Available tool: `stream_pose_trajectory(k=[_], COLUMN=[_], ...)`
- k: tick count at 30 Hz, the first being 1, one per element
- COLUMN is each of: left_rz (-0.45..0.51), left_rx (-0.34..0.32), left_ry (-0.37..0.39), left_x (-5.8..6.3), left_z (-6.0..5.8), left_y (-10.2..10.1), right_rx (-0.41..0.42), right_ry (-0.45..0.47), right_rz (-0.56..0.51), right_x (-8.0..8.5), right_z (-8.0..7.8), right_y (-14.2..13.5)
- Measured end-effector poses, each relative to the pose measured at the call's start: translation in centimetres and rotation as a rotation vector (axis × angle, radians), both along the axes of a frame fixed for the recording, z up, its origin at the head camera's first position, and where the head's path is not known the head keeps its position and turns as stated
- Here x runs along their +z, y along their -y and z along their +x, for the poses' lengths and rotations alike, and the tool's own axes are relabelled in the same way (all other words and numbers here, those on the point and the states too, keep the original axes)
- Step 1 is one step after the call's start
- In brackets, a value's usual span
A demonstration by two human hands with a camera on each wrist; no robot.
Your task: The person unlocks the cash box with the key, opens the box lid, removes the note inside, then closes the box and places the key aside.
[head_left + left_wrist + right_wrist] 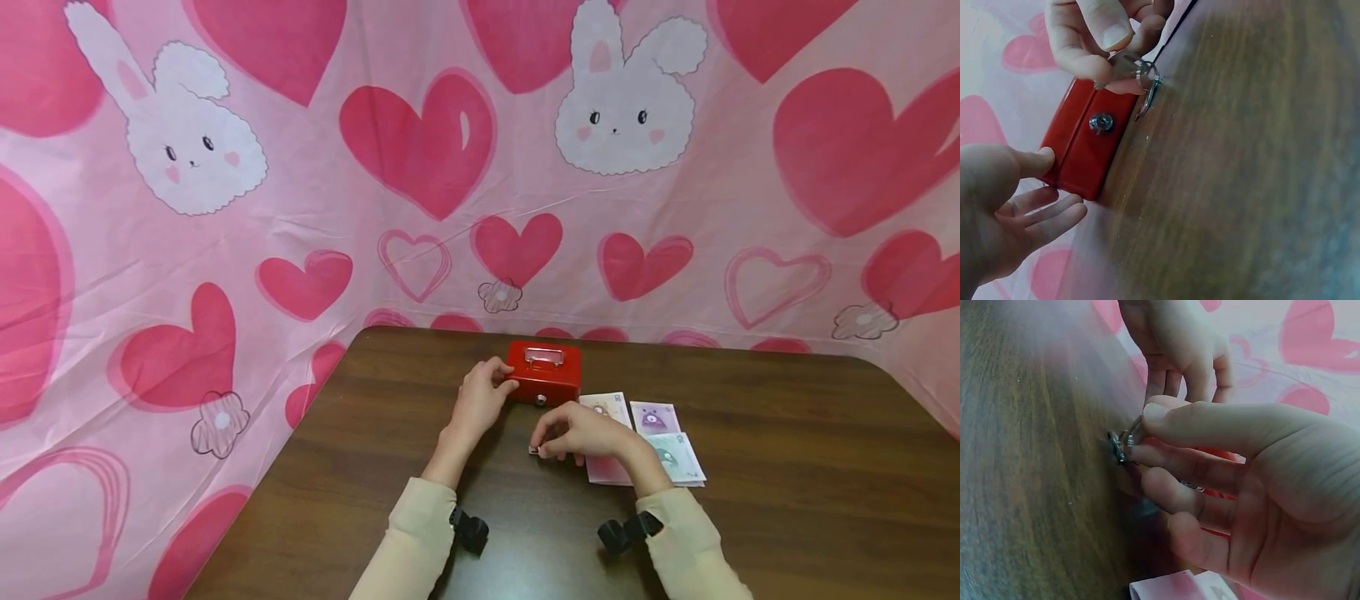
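A small red cash box (558, 375) with a folding handle (543, 357) on its lid stands near the back of the table. At its left end, my left hand (478, 404) touches it with thumb and fairly straight fingers. The round lock (1101, 123) shows on the front face. My right hand (585, 429) is in front of the box, pinching a key (1124, 64) between thumb and forefinger. From that key hangs a metal ring (1146, 75) with a second key (1147, 103), apart from the lock. Fingers hide part of the pinched key.
Play banknotes with printed cartoon figures lie to the right of the box, among them a purple note (655, 418) and a green note (678, 458). The right forearm passes over some. Behind the wooden table (795, 467) hangs a pink heart-patterned cloth (525, 167).
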State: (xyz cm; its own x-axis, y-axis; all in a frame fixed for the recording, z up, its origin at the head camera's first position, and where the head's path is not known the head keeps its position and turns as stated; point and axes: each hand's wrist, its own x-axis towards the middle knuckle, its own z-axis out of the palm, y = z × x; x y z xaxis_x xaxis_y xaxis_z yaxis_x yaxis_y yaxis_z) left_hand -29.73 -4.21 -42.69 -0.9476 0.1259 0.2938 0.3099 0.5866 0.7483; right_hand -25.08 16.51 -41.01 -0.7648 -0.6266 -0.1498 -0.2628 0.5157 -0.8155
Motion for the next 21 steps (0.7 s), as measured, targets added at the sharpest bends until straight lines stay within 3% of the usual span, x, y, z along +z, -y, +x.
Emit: stream_pose_trajectory(k=[12, 21], left_rz=[-0.02, -0.018], left_rx=[0.04, 0.059], left_ry=[0.015, 0.024], left_x=[0.37, 0.54], left_z=[0.25, 0.35], left_y=[-0.47, -0.55], right_rx=[0.092, 0.073], right_ry=[-0.054, -0.073], right_rz=[0.038, 0.054], right_x=[0.55, 0.28], right_z=[-0.09, -0.32], right_y=[-0.34, -0.88])
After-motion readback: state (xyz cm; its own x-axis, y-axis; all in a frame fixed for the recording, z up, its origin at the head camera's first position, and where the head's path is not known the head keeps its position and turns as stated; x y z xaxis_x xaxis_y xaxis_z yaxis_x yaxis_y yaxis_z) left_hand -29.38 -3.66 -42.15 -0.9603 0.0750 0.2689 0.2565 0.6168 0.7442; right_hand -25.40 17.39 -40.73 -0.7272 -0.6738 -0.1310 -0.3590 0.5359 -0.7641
